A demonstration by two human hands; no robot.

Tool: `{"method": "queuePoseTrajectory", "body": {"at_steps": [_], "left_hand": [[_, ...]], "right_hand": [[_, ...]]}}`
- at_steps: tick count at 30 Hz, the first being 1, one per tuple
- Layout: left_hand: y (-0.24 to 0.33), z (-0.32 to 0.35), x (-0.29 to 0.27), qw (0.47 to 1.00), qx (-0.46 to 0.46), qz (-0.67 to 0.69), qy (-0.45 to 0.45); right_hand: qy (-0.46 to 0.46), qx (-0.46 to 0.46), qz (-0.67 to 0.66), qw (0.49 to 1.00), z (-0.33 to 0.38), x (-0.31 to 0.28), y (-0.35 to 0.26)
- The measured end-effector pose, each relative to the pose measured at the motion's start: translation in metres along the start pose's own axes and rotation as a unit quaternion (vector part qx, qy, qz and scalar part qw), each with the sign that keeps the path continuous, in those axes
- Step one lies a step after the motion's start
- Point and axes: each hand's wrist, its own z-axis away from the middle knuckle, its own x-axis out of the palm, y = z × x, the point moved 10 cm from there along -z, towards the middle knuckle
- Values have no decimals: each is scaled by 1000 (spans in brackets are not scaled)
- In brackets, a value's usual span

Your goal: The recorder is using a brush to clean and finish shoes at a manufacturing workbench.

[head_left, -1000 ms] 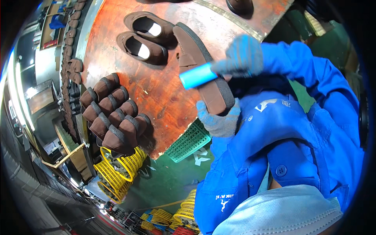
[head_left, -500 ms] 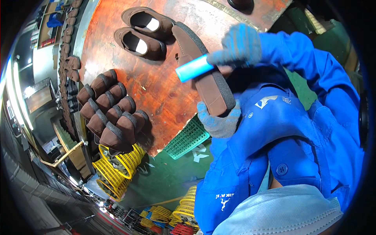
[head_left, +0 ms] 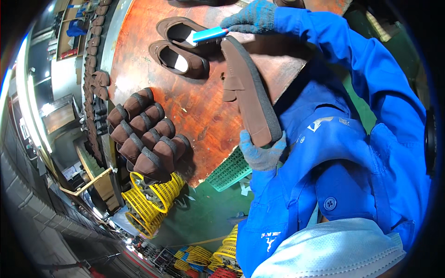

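Note:
My left hand [head_left: 263,152], in a grey-blue work glove, grips the near end of a brown suede-like loafer [head_left: 248,95]. The shoe is tipped on its side, with its dark grey sole edge facing right and a strap showing midway. At the loafer's far end, my gloved right hand [head_left: 252,18] is closed on a brush [head_left: 208,34] with a blue-and-white handle; dark bristles seem to show beneath. A pair of brown loafers [head_left: 178,60] with white inside rests on the table, just left of and below the brush.
Several brown shoes [head_left: 148,132] stand packed together at the reddish table's [head_left: 204,120] left edge. Yellow baskets [head_left: 153,204] and a green crate [head_left: 227,171] sit below the table edge. A long row of shoes [head_left: 92,88] runs along the far left.
My right hand has carried the brush up and left, from across the loafer's middle to beyond its far end. The left hand keeps its grip; the whole view has shifted slightly.

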Motion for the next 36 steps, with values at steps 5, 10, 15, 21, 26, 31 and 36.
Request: {"method": "queuePoseTrajectory", "body": {"at_steps": [5,10,15,21,26,31,36], "left_hand": [[21,12,-17,975,207,-48,60],[89,-26,-17,906,247,-336,-70],[95,-70,14,930,165,-271,-186],[36,-110,78,913,-221,36,-342],[28,-120,87,924,-187,183,-279],[21,-102,48,763,-260,578,-129],[24,-96,48,806,-227,544,-66]], "right_hand": [[79,54,-144,985,37,17,-15],[166,181,-142,959,73,28,-6],[129,221,-122,959,76,32,-4],[110,204,-129,964,71,36,-7],[222,183,-179,941,81,24,-4],[187,273,-571,752,125,26,-17],[127,246,-669,690,166,26,-78]]}}
